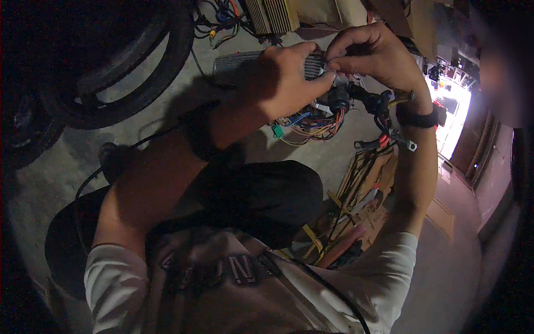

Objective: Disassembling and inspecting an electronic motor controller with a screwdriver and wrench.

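Both hands meet above the floor (50, 183); left hand (283, 78) and right hand (372, 53) pinch a wire bundle (320, 119) with narrow fingers. Tyre (128, 67) lies near the floor's left edge.

Two hands are seen: a left hand (286, 75) and a right hand (370, 53), each with one dark wristband. One wire bundle (320, 119) of many coloured wires is counted beneath them. Two finned metal boxes (272, 14) are counted on the floor (50, 183), and two tyres (128, 61) are seen at its far left corner.
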`<state>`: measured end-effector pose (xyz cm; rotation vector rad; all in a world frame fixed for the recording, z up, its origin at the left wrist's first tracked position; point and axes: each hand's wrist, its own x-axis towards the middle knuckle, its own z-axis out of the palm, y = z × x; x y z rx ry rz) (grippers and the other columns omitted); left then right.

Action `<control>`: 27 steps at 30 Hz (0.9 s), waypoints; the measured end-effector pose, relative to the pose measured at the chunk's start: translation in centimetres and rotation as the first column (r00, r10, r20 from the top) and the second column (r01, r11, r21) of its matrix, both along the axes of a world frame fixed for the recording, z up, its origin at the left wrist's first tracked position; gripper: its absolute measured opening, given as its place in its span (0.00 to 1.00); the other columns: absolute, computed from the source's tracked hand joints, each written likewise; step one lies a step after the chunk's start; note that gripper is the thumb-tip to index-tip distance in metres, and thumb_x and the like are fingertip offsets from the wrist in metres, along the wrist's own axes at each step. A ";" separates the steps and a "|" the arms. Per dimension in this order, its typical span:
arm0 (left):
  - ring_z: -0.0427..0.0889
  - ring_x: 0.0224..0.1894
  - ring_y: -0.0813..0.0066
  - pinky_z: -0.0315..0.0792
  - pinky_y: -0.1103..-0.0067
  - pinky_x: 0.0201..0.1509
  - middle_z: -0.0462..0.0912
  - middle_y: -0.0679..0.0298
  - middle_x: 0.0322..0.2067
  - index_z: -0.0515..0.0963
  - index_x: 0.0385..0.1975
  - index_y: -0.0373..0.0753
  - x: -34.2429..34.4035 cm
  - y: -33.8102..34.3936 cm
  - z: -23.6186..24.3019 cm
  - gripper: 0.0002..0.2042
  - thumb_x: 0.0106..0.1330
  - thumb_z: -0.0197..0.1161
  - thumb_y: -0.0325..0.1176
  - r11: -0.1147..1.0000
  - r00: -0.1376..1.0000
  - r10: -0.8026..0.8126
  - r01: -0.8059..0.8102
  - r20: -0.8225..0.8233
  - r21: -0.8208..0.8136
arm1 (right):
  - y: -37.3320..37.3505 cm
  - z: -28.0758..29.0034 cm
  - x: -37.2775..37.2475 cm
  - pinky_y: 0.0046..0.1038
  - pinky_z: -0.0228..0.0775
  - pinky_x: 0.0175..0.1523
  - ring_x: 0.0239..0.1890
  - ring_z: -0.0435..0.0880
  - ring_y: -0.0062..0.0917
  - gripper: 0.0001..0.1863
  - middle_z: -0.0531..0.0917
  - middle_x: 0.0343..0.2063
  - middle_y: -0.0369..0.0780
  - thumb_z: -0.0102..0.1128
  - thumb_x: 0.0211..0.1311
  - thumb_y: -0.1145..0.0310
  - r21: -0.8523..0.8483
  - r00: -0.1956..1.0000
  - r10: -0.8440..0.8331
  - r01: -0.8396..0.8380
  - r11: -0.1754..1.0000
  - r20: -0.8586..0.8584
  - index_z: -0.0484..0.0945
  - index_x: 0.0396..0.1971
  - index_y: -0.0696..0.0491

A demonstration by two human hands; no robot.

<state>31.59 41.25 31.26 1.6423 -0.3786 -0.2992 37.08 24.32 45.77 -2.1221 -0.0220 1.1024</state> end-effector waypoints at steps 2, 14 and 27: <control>0.65 0.17 0.83 0.63 0.77 0.21 0.69 0.68 0.13 0.79 0.52 0.33 0.0 0.0 0.3 0.28 0.56 0.74 0.47 1.000 1.000 -0.009 0.009 -0.009 -0.008 | 0.0 0.2 -0.4 0.20 0.76 0.39 0.31 0.82 0.15 0.08 0.87 0.30 0.36 0.67 0.61 0.72 -0.011 0.999 -0.041 0.041 0.999 0.006 0.85 0.38 0.59; 0.65 0.18 0.85 0.63 0.78 0.21 0.71 0.69 0.14 0.80 0.48 0.35 0.1 0.2 -0.2 0.24 0.59 0.74 0.46 0.999 0.999 -0.030 0.031 0.045 -0.035 | -0.5 -0.1 -1.1 0.21 0.78 0.44 0.36 0.84 0.18 0.09 0.87 0.33 0.37 0.66 0.59 0.73 -0.025 0.990 -0.112 0.115 0.993 0.089 0.85 0.39 0.59; 0.74 0.25 0.84 0.72 0.79 0.30 0.80 0.66 0.22 0.78 0.51 0.32 0.2 0.3 0.0 0.26 0.59 0.74 0.45 0.996 0.996 -0.084 0.083 0.034 0.026 | -1.1 -0.7 -1.1 0.19 0.72 0.35 0.28 0.79 0.13 0.07 0.82 0.25 0.30 0.69 0.63 0.69 0.049 0.995 -0.087 0.085 0.995 0.041 0.83 0.36 0.56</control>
